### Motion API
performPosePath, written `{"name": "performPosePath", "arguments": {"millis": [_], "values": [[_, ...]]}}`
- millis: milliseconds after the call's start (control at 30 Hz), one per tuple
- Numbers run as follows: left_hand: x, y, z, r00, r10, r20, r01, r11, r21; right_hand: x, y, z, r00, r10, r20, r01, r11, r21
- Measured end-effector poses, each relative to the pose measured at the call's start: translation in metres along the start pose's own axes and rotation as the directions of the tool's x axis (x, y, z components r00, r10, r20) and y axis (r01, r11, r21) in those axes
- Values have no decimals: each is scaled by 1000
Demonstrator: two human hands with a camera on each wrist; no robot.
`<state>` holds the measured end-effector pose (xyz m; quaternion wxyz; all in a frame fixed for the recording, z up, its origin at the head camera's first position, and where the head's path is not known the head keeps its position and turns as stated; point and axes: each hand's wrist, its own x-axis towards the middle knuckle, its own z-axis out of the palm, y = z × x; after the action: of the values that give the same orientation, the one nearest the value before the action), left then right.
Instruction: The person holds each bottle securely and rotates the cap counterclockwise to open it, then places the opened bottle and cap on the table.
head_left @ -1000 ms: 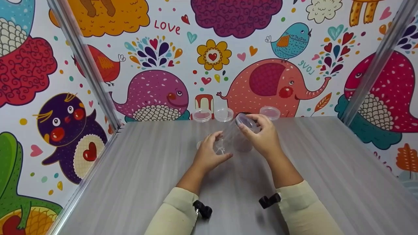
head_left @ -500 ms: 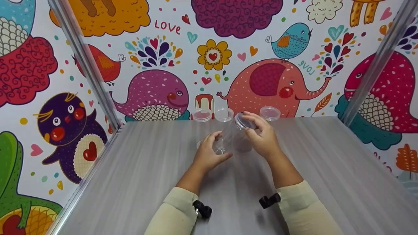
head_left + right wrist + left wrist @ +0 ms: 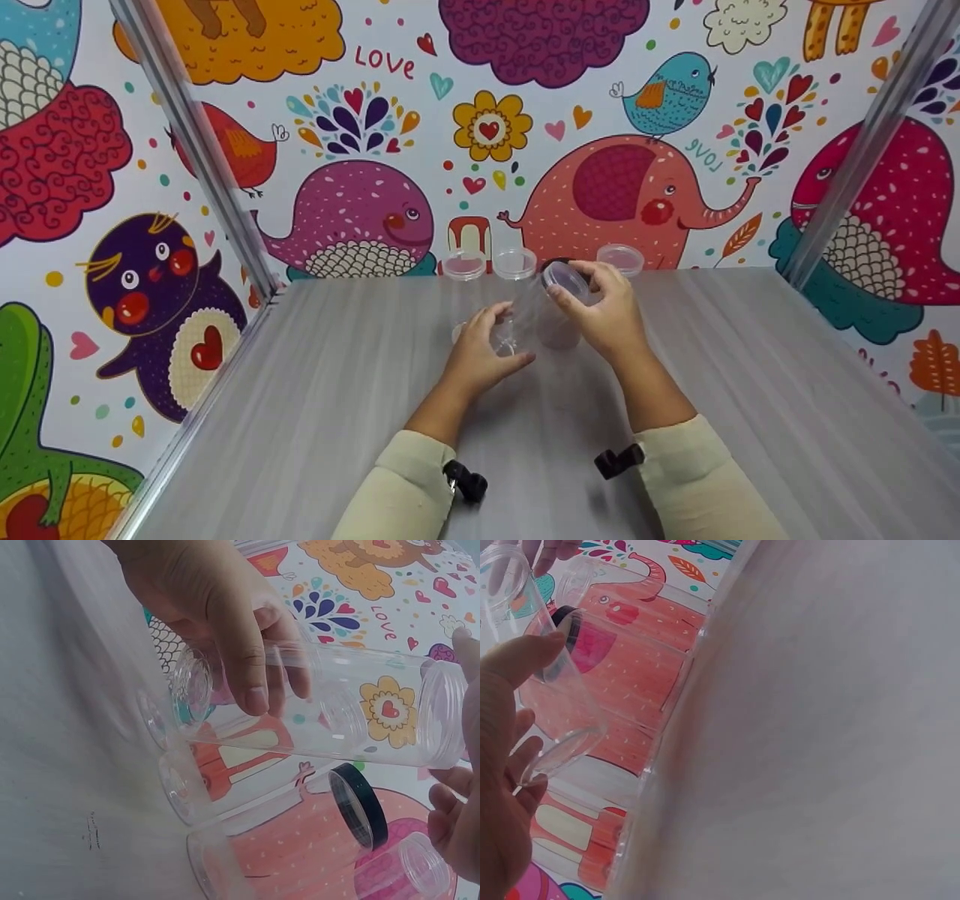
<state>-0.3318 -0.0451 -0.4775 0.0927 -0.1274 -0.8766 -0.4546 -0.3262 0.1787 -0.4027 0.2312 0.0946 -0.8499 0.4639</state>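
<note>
Gripping a tilted clear jar (image 3: 521, 319) (near the worktop's (image 3: 337, 420) far edge), the left hand (image 3: 480, 352) steadies it; right hand (image 3: 607, 311) fingers pinch its lid (image 3: 564, 277).

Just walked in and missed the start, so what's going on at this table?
A person holds a clear plastic jar tilted above the grey table. The left hand grips its body near the base, while the right hand holds a clear lid at the jar's mouth. More clear jars stand along the back wall, one with a black lid.
</note>
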Motion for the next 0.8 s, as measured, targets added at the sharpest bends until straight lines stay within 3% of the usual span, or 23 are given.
{"name": "performPosePath", "arguments": {"millis": [133,533,800], "values": [[0,1,0,1000,3,2,-3,1000,-4,-1,0,0,1000,9,5,-9,1000,7],[3,-3,1,999,33,-8,-33,999,-11,0,4,2,988,-145,46,136,977,163],[3,-3,1,999,34,-1,-34,999,-13,0,5,1,982,-181,46,168,962,214]]}}
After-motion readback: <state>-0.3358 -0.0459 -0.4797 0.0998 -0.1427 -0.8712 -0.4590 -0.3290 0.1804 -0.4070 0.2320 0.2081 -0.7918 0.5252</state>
